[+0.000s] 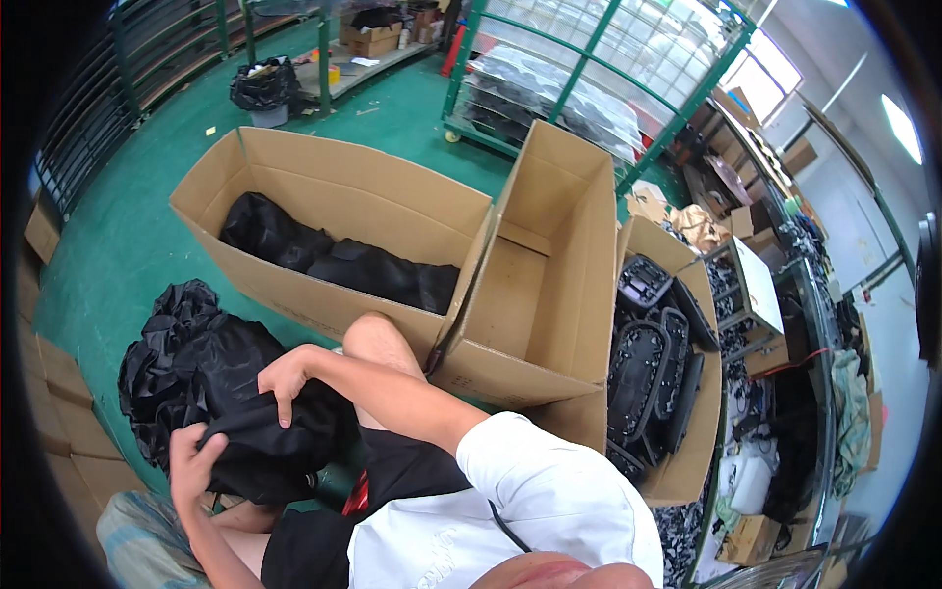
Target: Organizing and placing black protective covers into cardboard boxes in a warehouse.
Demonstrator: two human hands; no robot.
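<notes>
Black cloth point(265, 432) is stretched between my two hands above my lap. My left hand point(191, 459) pinches its near left edge, thumb and fingers closed on the fabric. My right hand point(287, 379) grips the far edge, the index finger pointing down along the cloth. Just beyond lies a crumpled heap of shiny black material point(186, 334) on the floor; where it ends and the held cloth begins is hard to tell. Past my knees, a long open cardboard box point(373, 167) holds black cloth-like bundles point(383, 275) lying end to end.
A second open cardboard box point(559, 196) touches the first on its right. Right of that, another carton point(699, 461) holds black moulded cases point(638, 378). A green wheeled rack point(579, 79) and a black-bagged bin point(267, 93) stand farther off. Stacked cartons point(69, 422) line the left.
</notes>
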